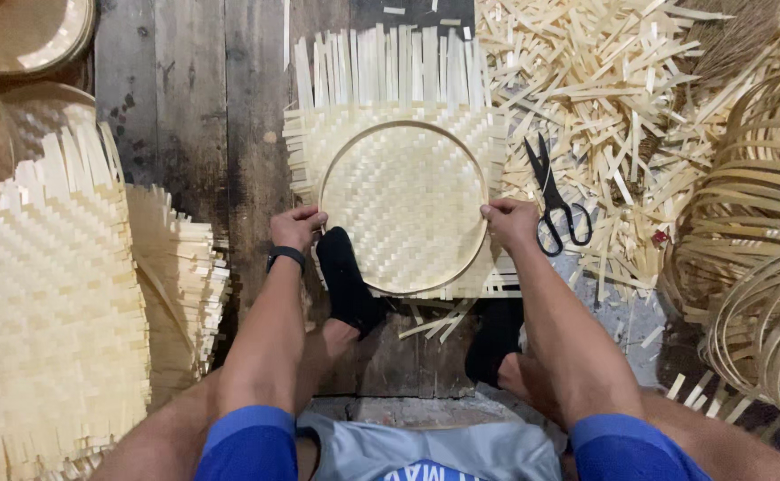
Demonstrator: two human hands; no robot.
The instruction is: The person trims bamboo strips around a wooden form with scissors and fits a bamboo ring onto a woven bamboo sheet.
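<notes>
One woven bamboo mat [403, 191] on the plank floor [185, 107]; one bamboo hoop [332, 160] lies on it. Left hand [297, 226] and right hand [510, 221] each grip the hoop's rim. One pair of black scissors [555, 200] just right of the mat.
</notes>
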